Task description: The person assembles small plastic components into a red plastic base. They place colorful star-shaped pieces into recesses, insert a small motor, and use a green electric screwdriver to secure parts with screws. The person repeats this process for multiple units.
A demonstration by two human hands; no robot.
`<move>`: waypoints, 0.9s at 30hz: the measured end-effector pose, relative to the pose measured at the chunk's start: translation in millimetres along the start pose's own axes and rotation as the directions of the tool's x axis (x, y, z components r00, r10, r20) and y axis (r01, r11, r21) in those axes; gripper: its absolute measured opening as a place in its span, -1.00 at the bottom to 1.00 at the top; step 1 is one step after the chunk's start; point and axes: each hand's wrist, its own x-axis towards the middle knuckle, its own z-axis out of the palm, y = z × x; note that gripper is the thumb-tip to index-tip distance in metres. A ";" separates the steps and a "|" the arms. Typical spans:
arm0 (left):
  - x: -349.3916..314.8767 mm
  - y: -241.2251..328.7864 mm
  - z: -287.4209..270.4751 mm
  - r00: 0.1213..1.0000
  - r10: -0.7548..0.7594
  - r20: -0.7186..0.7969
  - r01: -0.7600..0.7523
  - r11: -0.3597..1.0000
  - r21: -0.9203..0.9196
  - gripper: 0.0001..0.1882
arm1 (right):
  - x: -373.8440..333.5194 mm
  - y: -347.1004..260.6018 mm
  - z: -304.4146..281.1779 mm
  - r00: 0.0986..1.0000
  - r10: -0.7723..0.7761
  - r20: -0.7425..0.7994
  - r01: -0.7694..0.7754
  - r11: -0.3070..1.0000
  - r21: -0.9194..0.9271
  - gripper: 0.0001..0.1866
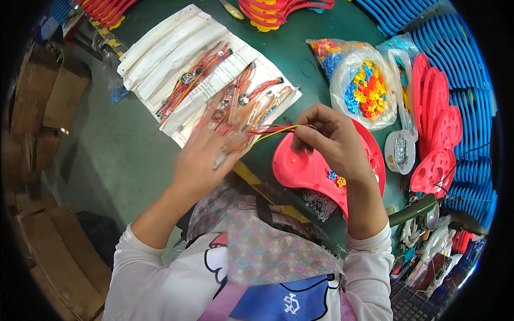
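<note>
Packaging-wise: clear plastic bag (365, 88) on the green table (300, 53), top right, open, stuffed w/ small blue, yellow & red plastic bits. Second clear bag (324, 53) just behind it on the left, same kind of coloured bits inside. White paper sheets (176, 45) spread out top centre, w/ wire bundles lying on them. Brown cardboard boxes (45, 93) stacked on the floor along the left side, more lower left. No screens or signs afaict.

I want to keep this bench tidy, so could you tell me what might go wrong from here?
The wires stretched between the left hand and right hand could snag on the wire bundles lying on the white sheets beside them. The pink plastic part sits near the table edge and might get nudged off.
</note>
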 end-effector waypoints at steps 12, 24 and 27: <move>-0.6 10.5 26.6 0.994 0.036 0.099 -0.050 0.989 0.137 -0.79 | -85.2 89.6 10.7 0.813 -0.271 -0.516 -0.053 0.847 -0.529 -0.91; 0.8 -0.4 37.1 0.997 -0.067 0.033 0.061 0.986 0.157 -0.82 | -83.3 85.7 14.4 0.858 -0.356 -0.372 -0.077 0.625 -0.777 -0.85; -1.2 -2.1 35.3 0.998 -0.055 -0.022 0.057 0.995 0.082 -0.79 | -85.3 81.0 17.5 0.836 -0.379 -0.397 -0.060 0.656 -0.752 -0.85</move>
